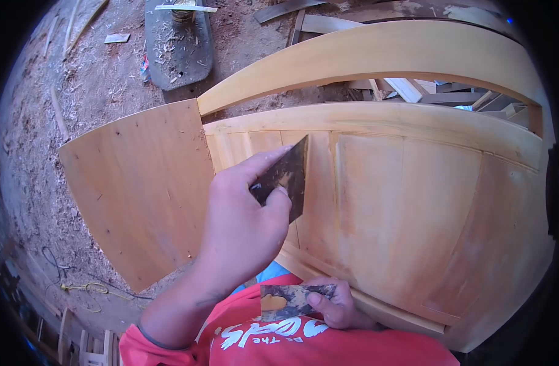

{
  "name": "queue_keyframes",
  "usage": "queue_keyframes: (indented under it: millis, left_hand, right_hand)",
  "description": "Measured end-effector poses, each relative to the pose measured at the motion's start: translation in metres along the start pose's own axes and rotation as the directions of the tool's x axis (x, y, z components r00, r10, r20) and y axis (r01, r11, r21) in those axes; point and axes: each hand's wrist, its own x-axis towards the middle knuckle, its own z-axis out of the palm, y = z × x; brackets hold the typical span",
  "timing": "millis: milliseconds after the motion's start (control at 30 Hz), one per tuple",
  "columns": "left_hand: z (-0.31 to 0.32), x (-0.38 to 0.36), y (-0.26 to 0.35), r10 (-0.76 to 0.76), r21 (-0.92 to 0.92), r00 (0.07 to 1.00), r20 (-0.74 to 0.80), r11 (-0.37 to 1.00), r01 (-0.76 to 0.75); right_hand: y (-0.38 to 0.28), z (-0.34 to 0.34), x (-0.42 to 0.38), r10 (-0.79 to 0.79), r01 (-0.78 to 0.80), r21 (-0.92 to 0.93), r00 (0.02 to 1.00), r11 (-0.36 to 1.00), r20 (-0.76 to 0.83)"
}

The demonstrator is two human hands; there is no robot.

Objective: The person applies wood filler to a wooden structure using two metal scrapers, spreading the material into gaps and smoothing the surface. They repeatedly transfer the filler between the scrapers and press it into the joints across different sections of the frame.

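Observation:
My left hand (246,204) grips a dark, stained flat scraper blade (296,177), with thumb and fingers on its faces. The blade's edge is at the surface of a pale wooden panel (377,189) with vertical seams. Near my red shirt, my right hand (337,305) holds a second flat metal plate (273,308), its thumb on top. A lump of tan paste (274,302) sits on that plate's left part. Brownish smears and marks show along the panel's seams and lower right area.
A plain wooden board (139,189) adjoins the panel at left. A curved wooden rail (365,52) arches above it. Beyond are a dark grey rounded slab (179,55) with a can (182,13), wood scraps (404,88), shavings and a yellow cord (87,287) on the ground.

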Motion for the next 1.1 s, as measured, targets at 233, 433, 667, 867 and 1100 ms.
queue_keyframes:
  millis: [233, 433, 667, 867, 1100]
  left_hand:
    - [-0.005, -0.011, 0.006, 0.106, -0.082, 0.994, -0.004, 0.991, -0.106]
    - [-0.080, -0.049, -0.051, -0.152, -0.290, 0.961, -0.231, 0.954, 0.081]
    - [-0.116, -0.114, -0.125, -0.198, -0.503, 0.974, -0.110, 0.856, 0.117]
    - [-0.141, -0.156, -0.153, -0.214, -0.621, 0.946, -0.244, 0.784, 0.017]
    - [-0.154, -0.184, -0.176, -0.245, -0.673, 0.942, -0.231, 0.739, 0.028]
  right_hand:
    - [-0.001, -0.004, 0.001, -0.098, 0.098, 0.013, 0.993, 0.995, 0.058]
    - [0.003, 0.004, 0.005, -0.131, 0.126, 0.133, 0.991, 0.983, 0.025]
    - [0.000, 0.038, 0.042, -0.266, 0.261, 0.119, 0.964, 0.958, 0.025]
    - [0.008, 0.077, 0.092, -0.323, 0.303, 0.128, 0.926, 0.944, 0.196]
    - [0.034, 0.115, 0.085, -0.352, 0.311, 0.232, 0.921, 0.922, 0.165]
